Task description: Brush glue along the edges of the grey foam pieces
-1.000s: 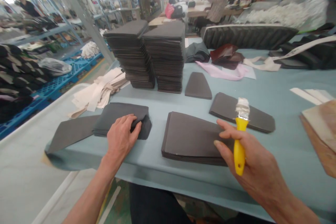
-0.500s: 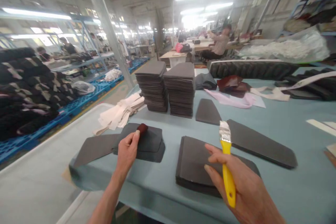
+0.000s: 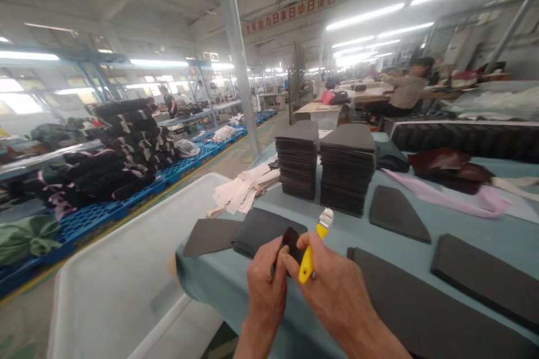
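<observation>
Close together over the front of the table are both of my hands. My left hand [image 3: 267, 277] is closed on a small dark red piece of material [image 3: 289, 237], held between thumb and fingers. In my right hand [image 3: 337, 289] is a paintbrush [image 3: 309, 263] with a yellow handle, its whitish bristles pointing up and away. The right fingertips meet the left ones at the dark red piece; whether they also pinch it I cannot tell. Just behind the hands lies a low pile of dark grey panels [image 3: 263, 227], partly hidden by them.
Two tall stacks of grey panels, the left stack [image 3: 297, 162] and the right stack [image 3: 347, 171], stand behind. Pale strips [image 3: 242, 188] lie left of them. More flat panels [image 3: 398, 213] lie to the right, near a pink strip [image 3: 455, 196]. A white bin [image 3: 126, 269] adjoins the table's left.
The view has swung left. My right hand has moved with the brush from above the right-hand panel pile to my left hand. The dark red piece stays in my left hand.
</observation>
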Demonstrator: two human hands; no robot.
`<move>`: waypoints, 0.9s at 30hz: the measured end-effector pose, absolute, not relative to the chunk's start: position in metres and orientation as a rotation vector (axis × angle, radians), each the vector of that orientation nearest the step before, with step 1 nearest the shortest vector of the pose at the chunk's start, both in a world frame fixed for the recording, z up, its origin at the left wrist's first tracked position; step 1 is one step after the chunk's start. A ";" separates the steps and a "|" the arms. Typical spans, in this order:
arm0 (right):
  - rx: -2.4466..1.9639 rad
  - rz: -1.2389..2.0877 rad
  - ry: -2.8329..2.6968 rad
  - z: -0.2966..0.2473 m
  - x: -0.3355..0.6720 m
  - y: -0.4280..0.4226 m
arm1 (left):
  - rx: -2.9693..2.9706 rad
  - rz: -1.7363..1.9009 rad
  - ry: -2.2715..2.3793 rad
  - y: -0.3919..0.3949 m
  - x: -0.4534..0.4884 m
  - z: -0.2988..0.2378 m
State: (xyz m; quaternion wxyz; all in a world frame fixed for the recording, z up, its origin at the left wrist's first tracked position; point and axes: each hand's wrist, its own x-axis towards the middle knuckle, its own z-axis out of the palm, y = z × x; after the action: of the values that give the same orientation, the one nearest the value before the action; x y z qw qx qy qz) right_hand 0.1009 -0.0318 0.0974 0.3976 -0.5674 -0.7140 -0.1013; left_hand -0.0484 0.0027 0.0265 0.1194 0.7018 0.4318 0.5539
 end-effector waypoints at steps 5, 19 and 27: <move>-1.704 -0.107 -1.843 0.095 0.092 -0.021 | 2.199 1.714 1.178 -0.007 -0.041 0.016; -1.959 0.315 -1.840 0.131 0.086 -0.019 | 1.347 1.639 1.264 -0.039 -0.040 0.017; -1.869 0.242 -1.790 0.136 0.100 -0.024 | 0.453 1.207 0.828 -0.057 -0.019 0.048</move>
State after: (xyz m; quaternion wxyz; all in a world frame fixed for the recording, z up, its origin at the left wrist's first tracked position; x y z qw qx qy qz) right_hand 0.0997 -0.0238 0.1355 0.2678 -0.6928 -0.6636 0.0897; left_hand -0.0185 -0.0567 0.0479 0.7207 0.2048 0.3746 0.5462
